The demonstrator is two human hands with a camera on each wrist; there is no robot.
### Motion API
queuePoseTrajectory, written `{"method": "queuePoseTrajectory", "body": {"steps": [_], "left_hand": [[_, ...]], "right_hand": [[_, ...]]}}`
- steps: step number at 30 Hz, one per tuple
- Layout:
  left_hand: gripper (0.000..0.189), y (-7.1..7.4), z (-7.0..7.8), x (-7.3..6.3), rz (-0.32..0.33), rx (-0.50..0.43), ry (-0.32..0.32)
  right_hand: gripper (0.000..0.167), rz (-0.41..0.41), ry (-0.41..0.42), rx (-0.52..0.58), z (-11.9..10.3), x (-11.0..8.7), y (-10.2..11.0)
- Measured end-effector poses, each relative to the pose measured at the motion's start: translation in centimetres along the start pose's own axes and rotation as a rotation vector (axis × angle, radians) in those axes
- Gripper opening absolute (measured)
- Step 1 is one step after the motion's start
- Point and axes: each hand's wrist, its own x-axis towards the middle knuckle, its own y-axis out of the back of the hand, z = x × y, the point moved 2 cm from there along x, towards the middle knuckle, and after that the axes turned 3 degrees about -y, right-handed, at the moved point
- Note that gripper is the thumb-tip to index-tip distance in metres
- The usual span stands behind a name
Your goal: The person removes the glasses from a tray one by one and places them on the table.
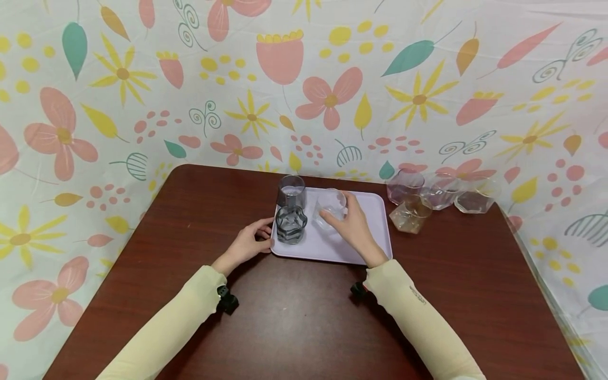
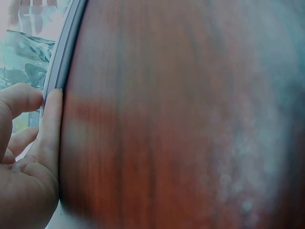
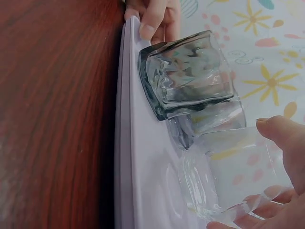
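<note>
My right hand holds a clear drinking glass over the middle of a pale lilac tray. In the right wrist view, thumb and fingers curve round this glass, its base close to the tray surface. At the tray's left edge, my left hand grips the rim, as the left wrist view also shows. Beside that hand, a wavy grey-tinted glass stands upright near the front left corner. Just behind it is a taller, smooth grey glass.
Right of the tray, several tinted glasses are grouped: an amber one in front, with a pinkish one and clear ones behind. A floral cloth hangs behind the dark wooden table.
</note>
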Motion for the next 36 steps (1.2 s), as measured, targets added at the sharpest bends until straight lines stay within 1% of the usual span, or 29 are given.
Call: {"method": "queuePoseTrajectory", "body": {"steps": [5,11,15,19,23,27,30,36], "left_hand": [[0.062,0.1,-0.1,0.0,0.001,-0.003,0.013],[0.062,0.1,-0.2,0.1,0.003,-0.004,0.033],[0.062,0.1,-0.1,0.1,0.000,-0.002,0.032],[0.062,0.0,0.0,0.1,-0.004,0.005,0.021],[0.062,0.0,-0.1,0.2,-0.004,0.013,0.019],[0.062,-0.1,0.0,0.2,-0.006,0.001,0.025],[0.062,-0.1,0.1,0.2,-0.006,-0.010,0.034],[0.062,-0.1,0.1,0.0,0.007,-0.025,0.018]], "right_hand": [[0.082,0.018,-0.002,-0.011,-0.2,-1.2,1.1],[0.080,0.006,-0.007,-0.030,0.0,-2.6,2.6],[0.081,-0.008,-0.024,-0.017,0.3,-3.5,3.6],[0.080,0.003,-0.034,-0.036,0.8,-4.4,4.6],[0.077,0.020,-0.022,-0.062,1.3,-5.2,5.6],[0.074,0.022,-0.016,-0.075,1.8,-6.2,6.7],[0.075,0.030,-0.014,-0.090,2.1,-7.0,7.7],[0.075,0.059,0.012,-0.119,2.7,-8.5,9.6]]}}
